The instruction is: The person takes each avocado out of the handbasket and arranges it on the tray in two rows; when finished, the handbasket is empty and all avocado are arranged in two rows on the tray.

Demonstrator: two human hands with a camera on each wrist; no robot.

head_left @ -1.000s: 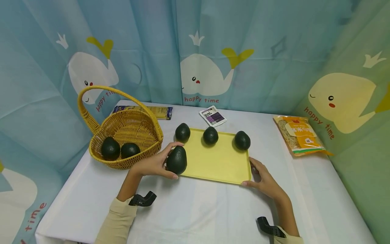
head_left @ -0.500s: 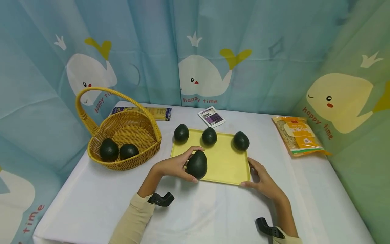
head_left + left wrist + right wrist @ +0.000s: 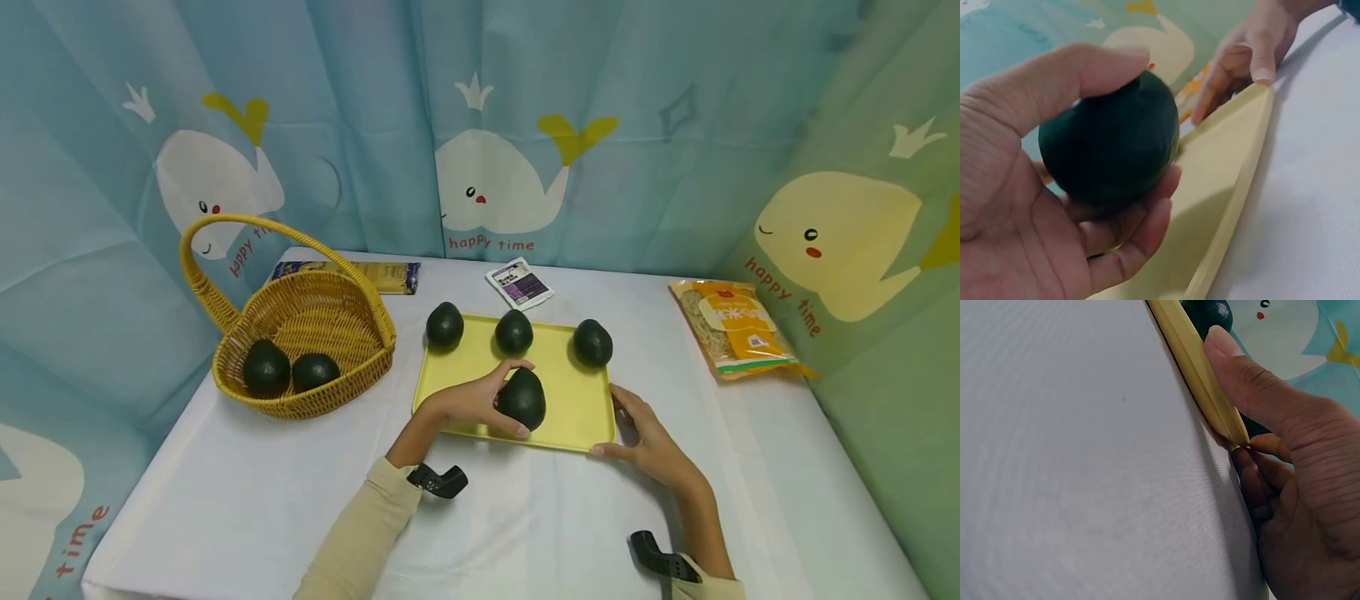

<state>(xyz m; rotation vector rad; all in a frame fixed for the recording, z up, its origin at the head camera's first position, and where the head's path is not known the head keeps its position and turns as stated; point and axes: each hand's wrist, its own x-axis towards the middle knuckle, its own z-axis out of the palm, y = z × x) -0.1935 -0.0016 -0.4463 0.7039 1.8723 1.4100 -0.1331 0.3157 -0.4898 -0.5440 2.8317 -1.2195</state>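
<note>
Gripping a dark avocado with thumb over its top and fingers curled under its belly, the left hand holds it just over the near part of the yellow tray. The right hand is at the near right corner of this tray, thumb laid along the front edge and fingers bent around the corner, so it holds the rim. I judge the avocado is firm and a little heavy for its size, with a smooth, rounded skin that can roll or slip; a grasp around the widest part, as now, looks the safest. The tray seems light and stiff, and could slide on the cloth of the bench.

I count six avocados: one in the left hand, three in a row at the far edge of the tray, beyond that hand, and two inside the wicker basket to its left. There is one tray and one basket.
</note>
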